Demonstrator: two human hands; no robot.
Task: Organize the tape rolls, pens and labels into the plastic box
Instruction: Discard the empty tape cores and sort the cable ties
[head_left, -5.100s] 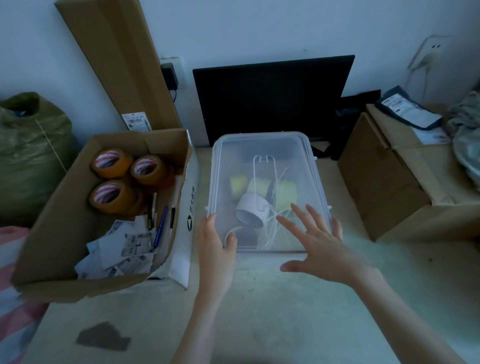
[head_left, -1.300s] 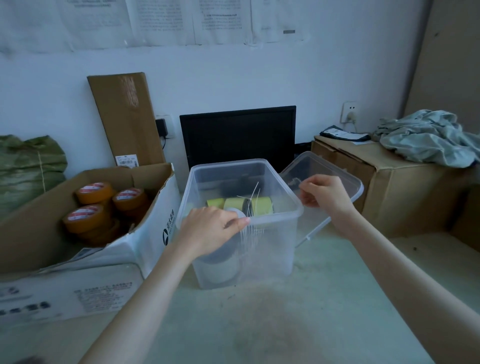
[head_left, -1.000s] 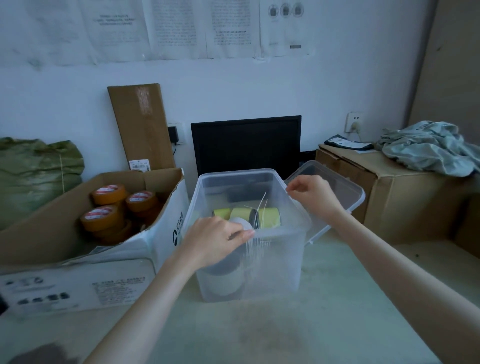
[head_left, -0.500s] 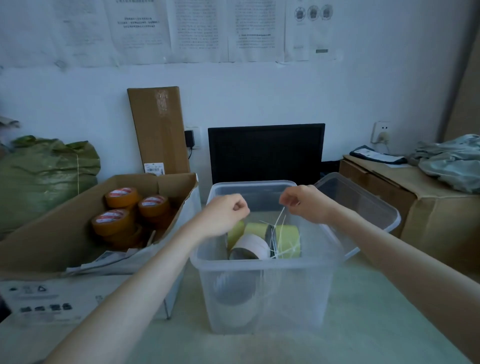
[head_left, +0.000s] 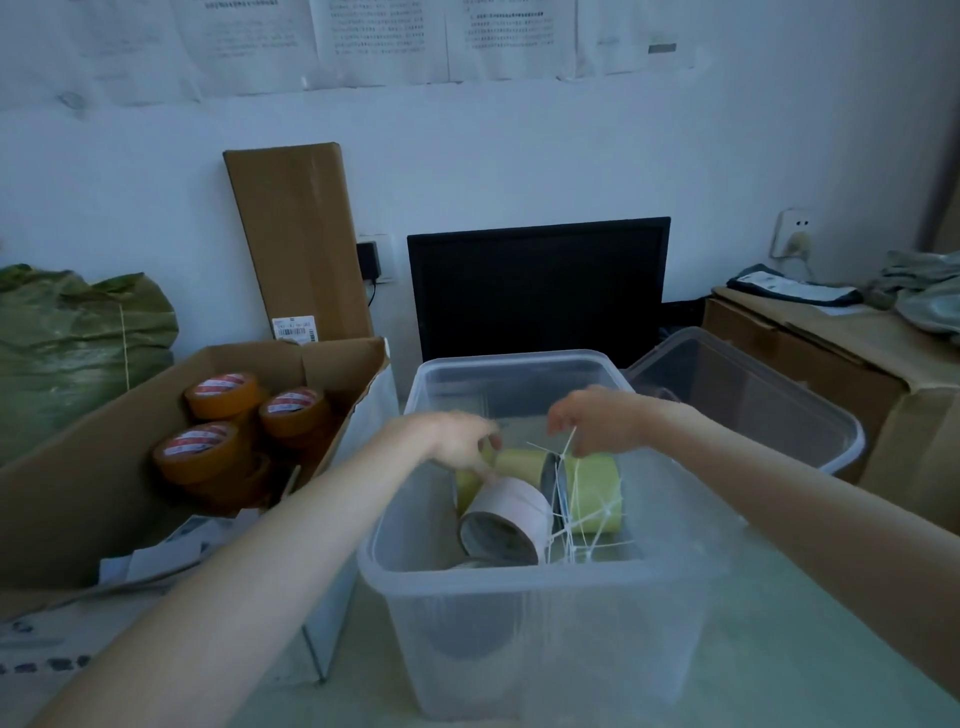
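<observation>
Head view, with the plastic box (head_left: 524, 618) as the landmark: both hands reach over its open top. The left hand (head_left: 457, 441) hangs with fingers bent downward, fingertips at a pale yellow-green roll (head_left: 519, 461) near the box's back-left; whether it actually grips the roll I cannot tell. The right hand (head_left: 602, 418) pinches a thin white strip from the tangle of white ties (head_left: 576, 514) that stands inside the box, just right of a whitish roll (head_left: 506, 517) lying on its side.

The ties look light and springy, likely to snag on one another, so taking one near its end seems sensible. The rolls inside look rigid and light, best gripped across the outer wall or through the core.

Left of the box, well apart from both hands, the orange tape rolls (head_left: 223, 423) sit stacked in a cardboard carton (head_left: 78, 499); they look heavier, stiff and easy to grasp around the rim. Papers (head_left: 156, 564), probably the labels, lie at the carton's near end. The lid (head_left: 748, 400) leans behind the box's right side.
</observation>
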